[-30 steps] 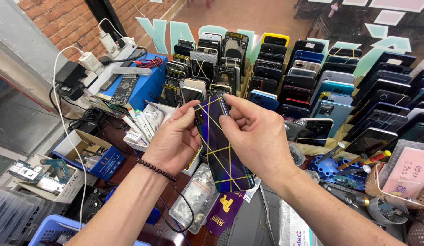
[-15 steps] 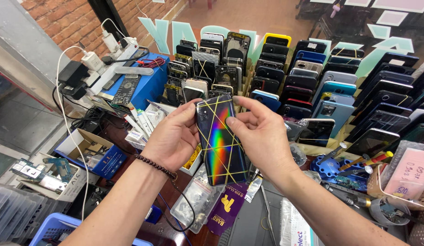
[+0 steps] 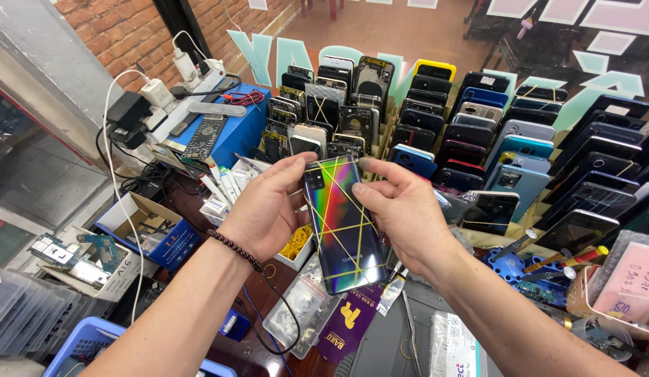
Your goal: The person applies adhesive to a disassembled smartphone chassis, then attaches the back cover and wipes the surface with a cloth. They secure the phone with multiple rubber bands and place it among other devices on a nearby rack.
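Observation:
Both of my hands hold a dark smartphone [image 3: 340, 223] with a glossy rainbow-sheen back, facing up and wrapped in several yellow rubber bands. My left hand [image 3: 269, 206] grips its left edge and top corner near the camera block; a dark bead bracelet [image 3: 235, 251] sits on that wrist. My right hand [image 3: 401, 213] grips the right edge, with thumb and fingers at the top. The phone hovers above the cluttered workbench.
Rows of upright phones [image 3: 443, 119] fill racks behind. A blue box [image 3: 230, 132] with a circuit board and power strip stands at left. Yellow rubber bands in a small tray [image 3: 295, 244], a clear parts case [image 3: 300, 318], a cardboard box [image 3: 146, 227] and screwdrivers [image 3: 569, 262] lie around.
The phone has been tilted and turned so its back catches the light, showing a rainbow sheen. Both hands stayed on it and shifted slightly at its top edge.

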